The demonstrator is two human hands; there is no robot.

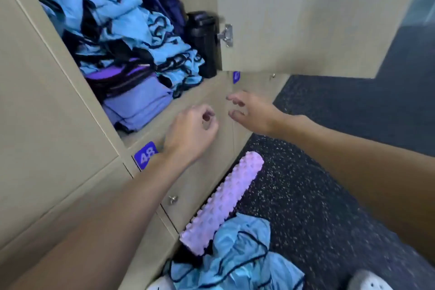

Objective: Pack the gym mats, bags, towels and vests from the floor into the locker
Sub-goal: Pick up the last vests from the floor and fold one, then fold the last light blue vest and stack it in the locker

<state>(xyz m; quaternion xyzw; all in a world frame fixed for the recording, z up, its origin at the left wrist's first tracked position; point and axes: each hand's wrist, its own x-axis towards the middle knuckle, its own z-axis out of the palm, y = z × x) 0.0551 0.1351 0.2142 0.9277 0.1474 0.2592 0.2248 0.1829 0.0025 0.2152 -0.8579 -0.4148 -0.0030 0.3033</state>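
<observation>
I see a black bottle (203, 40) standing beside the metal hinge (226, 35). Blue number plate 48 (145, 155) sits above the speckled rubber floor (306, 195).

Locker (47, 125): pale wood-look board, matt, smooth
Vests (131, 21): thin light-blue cloth, crumpled
Roller (226, 198): lilac foam, knobbly
Floor (306, 195): dark speckled rubber, grainy
Hinge (226, 35): shiny metal
</observation>
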